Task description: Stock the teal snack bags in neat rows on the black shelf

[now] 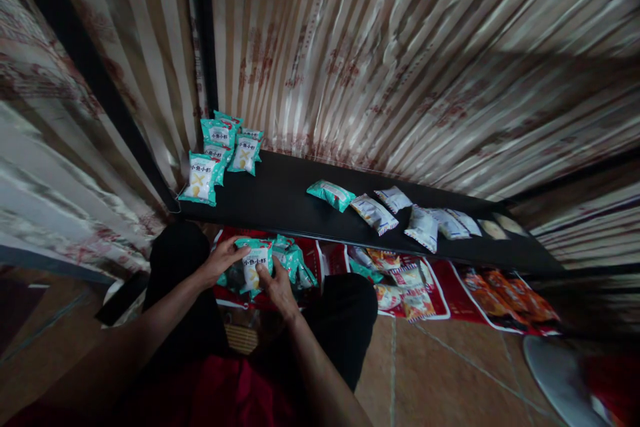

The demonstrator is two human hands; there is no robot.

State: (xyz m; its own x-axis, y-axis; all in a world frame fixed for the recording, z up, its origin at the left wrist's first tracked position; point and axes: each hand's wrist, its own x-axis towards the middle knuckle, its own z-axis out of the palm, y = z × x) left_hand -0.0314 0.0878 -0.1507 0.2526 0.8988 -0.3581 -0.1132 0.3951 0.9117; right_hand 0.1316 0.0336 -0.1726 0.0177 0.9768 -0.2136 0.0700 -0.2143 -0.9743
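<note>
slippage seems the likeliest trouble in the head view: the glossy teal-and-white pillow-shaped plastic packet (pixel 252 274) could slide free and drop if your pinch loosens. you grasp it in front of the long flat black shelf (pixel 280 190), its upper edge in your left hand (pixel 223 261), its face under the thumb of your right hand (pixel 281 290).

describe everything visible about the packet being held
The packet is teal with a white front panel, dark characters, yellow print and red near the top. It looks like plastic film, no tear visible. Its front faces the camera; the left hand touches its upper left, the right hand its lower right, thumb on front. More teal packets show to its right.
</note>
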